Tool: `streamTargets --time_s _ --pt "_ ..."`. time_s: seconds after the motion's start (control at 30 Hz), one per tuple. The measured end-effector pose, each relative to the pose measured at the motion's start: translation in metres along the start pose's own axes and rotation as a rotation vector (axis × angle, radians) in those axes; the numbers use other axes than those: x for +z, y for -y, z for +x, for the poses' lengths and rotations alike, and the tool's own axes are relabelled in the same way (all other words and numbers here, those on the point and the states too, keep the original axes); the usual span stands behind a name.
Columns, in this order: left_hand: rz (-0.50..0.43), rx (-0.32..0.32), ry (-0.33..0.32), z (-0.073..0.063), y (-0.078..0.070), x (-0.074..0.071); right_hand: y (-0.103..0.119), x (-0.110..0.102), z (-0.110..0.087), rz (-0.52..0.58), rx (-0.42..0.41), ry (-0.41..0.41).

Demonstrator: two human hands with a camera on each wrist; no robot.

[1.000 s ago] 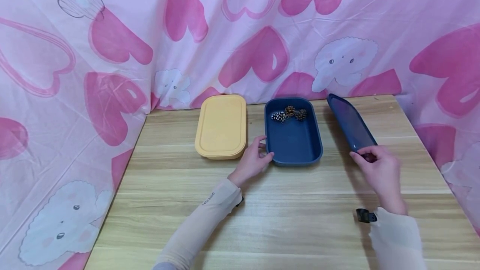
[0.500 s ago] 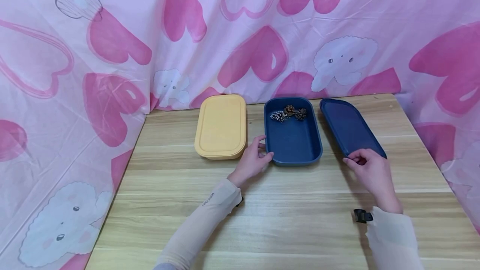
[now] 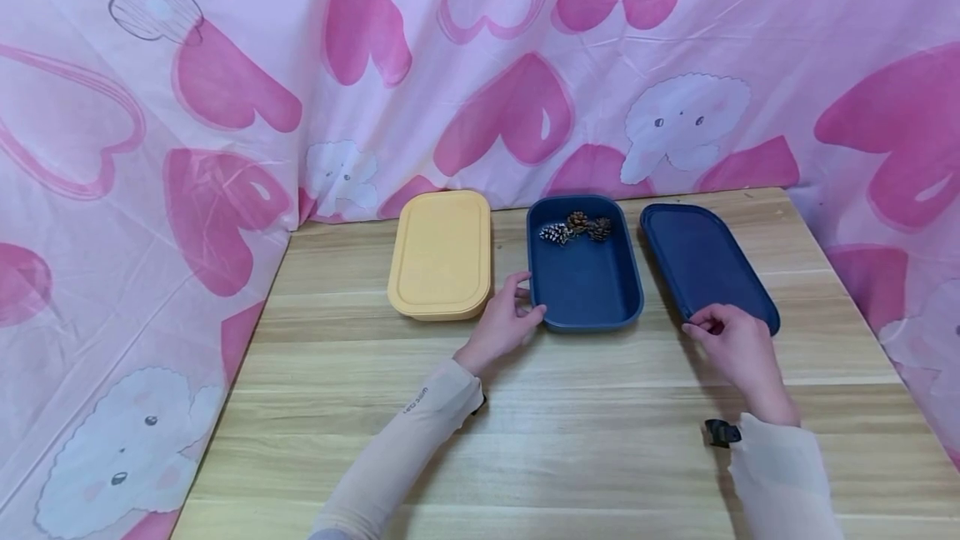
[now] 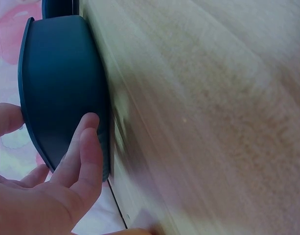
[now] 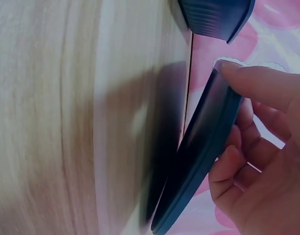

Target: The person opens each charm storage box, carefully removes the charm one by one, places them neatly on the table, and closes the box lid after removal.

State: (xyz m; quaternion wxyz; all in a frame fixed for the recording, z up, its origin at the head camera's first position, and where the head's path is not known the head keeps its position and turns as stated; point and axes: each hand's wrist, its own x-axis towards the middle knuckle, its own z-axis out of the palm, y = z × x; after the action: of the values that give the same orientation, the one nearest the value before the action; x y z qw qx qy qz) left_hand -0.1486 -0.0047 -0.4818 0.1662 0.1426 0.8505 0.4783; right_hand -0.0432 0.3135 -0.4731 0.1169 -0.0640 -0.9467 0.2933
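Note:
A dark blue rectangular food container (image 3: 592, 282) stands uncovered on the table, several pine cones (image 3: 576, 227) grouped at its far end. My left hand (image 3: 501, 325) rests against its near left corner, spread fingers touching the rim and outer wall; the left wrist view has these fingers (image 4: 88, 152) beside the wall. To the right, my right hand (image 3: 738, 348) pinches the near edge of the blue lid (image 3: 708, 257). In the right wrist view the lid (image 5: 198, 152) is tilted, its held edge above the wood, thumb on one face and fingers curled behind.
Left of the blue container sits a yellow food container (image 3: 441, 252) with its lid on. The wooden table (image 3: 585, 457) meets a pink heart-patterned curtain (image 3: 495, 107) along its back and sides.
The blue lid has swung from steeply tilted to nearly flat, lowered and moved toward me, as my right hand shifted slightly left and nearer. My left hand stays at the container's corner.

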Motion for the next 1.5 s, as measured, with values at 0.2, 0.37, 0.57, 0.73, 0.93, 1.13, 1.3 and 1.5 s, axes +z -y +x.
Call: streamTargets --time_s 0.2,0.37,0.57,0.73,0.93,1.13,1.3,1.5 --pt "-0.001 0.002 0.001 0.0 0.0 0.0 -0.002 0.003 0.001 -0.015 0.003 0.041" --pt "0.008 0.005 0.001 0.0 0.001 0.0 -0.004 0.005 0.0 -0.022 0.009 0.075" --pt "0.004 0.009 0.004 0.0 0.001 0.0 -0.006 0.006 0.001 -0.029 0.018 0.105" --pt "0.002 0.008 0.006 0.0 0.0 0.0 -0.006 0.007 0.001 -0.034 0.036 0.134" --pt "0.005 0.008 0.002 -0.001 0.0 0.0 -0.006 0.007 0.002 -0.036 0.07 0.202" --pt "0.007 0.002 0.003 -0.001 -0.001 0.0 -0.006 0.009 0.003 -0.043 0.095 0.242" --pt "0.011 0.0 0.003 -0.001 0.0 0.0 -0.005 0.01 0.003 -0.049 0.117 0.262" --pt "0.015 0.007 0.001 -0.001 0.001 0.0 -0.003 0.011 0.004 -0.054 0.128 0.267"
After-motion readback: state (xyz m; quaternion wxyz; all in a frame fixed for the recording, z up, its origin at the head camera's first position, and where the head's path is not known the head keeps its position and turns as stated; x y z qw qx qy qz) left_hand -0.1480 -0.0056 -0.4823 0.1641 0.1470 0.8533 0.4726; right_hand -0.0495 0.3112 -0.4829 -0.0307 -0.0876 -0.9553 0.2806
